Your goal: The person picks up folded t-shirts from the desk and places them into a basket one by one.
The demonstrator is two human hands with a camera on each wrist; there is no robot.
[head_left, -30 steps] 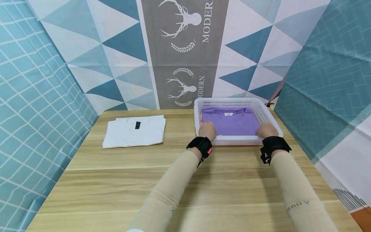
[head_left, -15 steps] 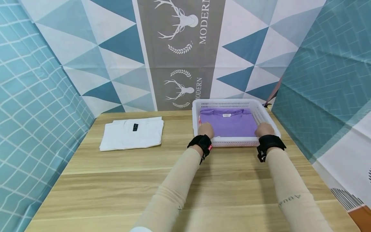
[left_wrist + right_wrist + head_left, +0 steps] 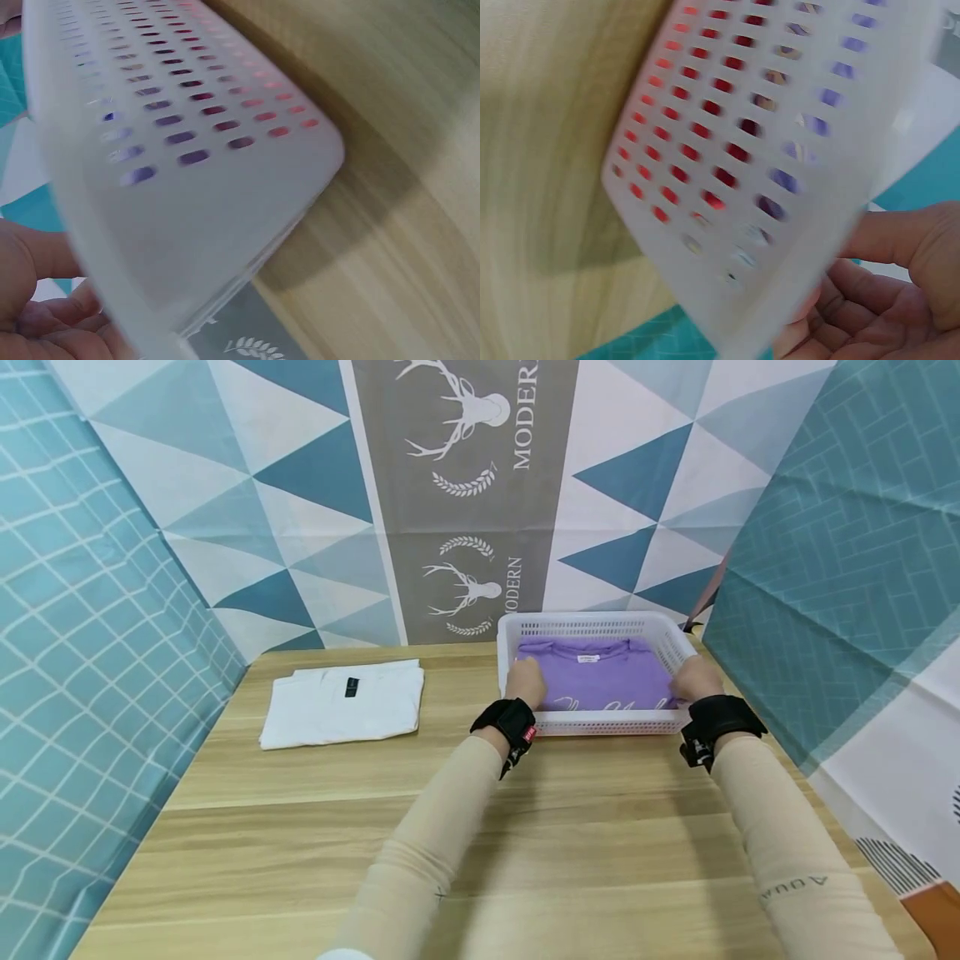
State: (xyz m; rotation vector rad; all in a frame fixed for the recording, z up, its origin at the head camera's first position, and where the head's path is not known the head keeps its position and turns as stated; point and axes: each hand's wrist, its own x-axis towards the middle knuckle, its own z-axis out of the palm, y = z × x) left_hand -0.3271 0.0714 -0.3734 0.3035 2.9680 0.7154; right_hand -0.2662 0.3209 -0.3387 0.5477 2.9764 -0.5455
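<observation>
On the wood-grain desk (image 3: 600, 860), a white basket (image 3: 607, 725) contains the purple shirt (image 3: 596, 678), long axis left to right. The left hand (image 3: 526, 682) and right hand (image 3: 696, 678) appear to grip its opposite near corners, equally close; fingertips are partly hidden.

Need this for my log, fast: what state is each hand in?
Left hand: can't tell; the basket hides its fingertips in the wrist view.
Right hand: can't tell, same reason.

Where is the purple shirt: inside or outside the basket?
Inside: the purple shirt lies between the walls of the perforated basket.
</observation>
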